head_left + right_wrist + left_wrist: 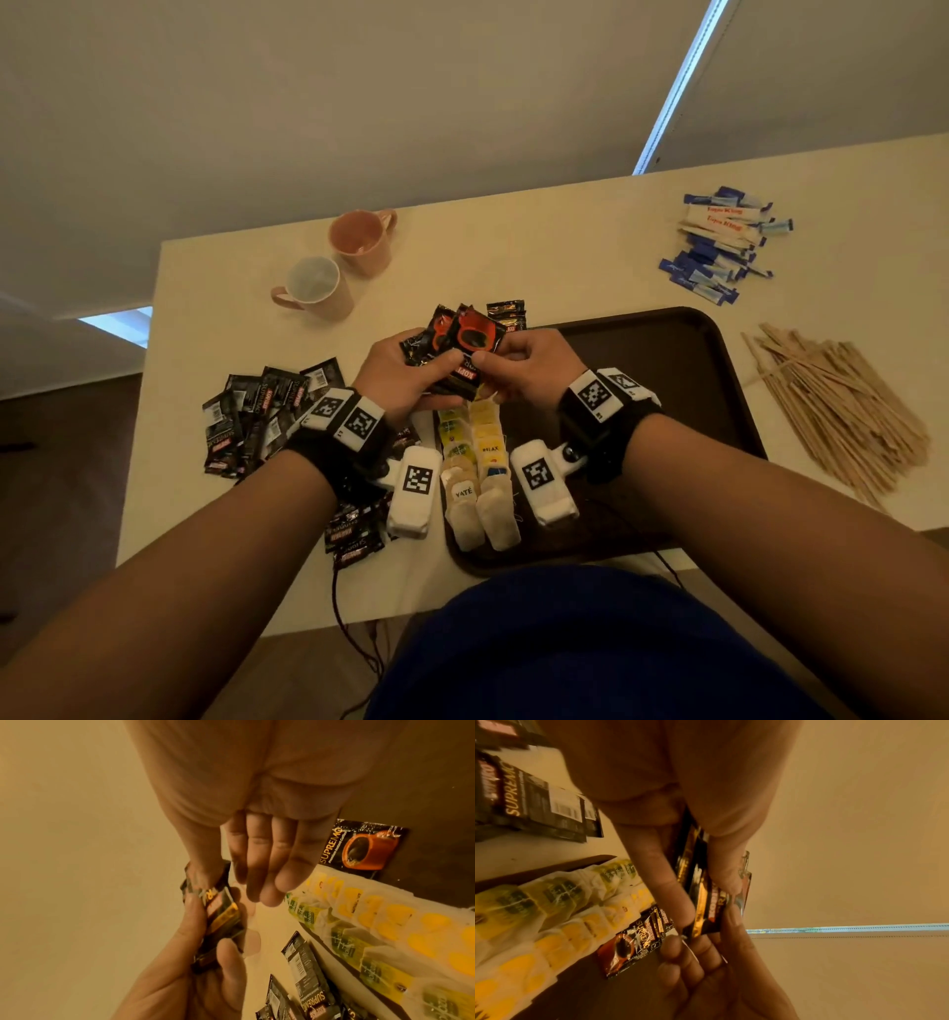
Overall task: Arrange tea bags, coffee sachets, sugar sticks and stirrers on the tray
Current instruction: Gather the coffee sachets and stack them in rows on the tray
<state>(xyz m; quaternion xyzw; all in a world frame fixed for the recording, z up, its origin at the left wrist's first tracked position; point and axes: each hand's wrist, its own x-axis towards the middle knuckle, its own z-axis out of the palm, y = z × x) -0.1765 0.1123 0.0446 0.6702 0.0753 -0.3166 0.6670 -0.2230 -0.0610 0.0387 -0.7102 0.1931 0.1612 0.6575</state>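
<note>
Both hands hold a small stack of black-and-red coffee sachets (462,344) above the tray's (678,360) left end. My left hand (436,366) grips the stack from the left, thumb on top. My right hand (488,360) pinches the front sachet (218,908) with its thumb, and its fingers sit under the lower edge (706,923). Two rows of tea bags (475,462) lie along the tray's left side. Beyond them one sachet (365,845) lies flat on the tray. Loose coffee sachets (257,411) are heaped on the table to the left.
Sugar sticks (719,239) are piled at the table's far right, and wooden stirrers (842,406) lie right of the tray. Two pink mugs (359,241) (313,285) stand at the far left. Most of the tray's dark surface shows bare. A cable hangs off the near table edge.
</note>
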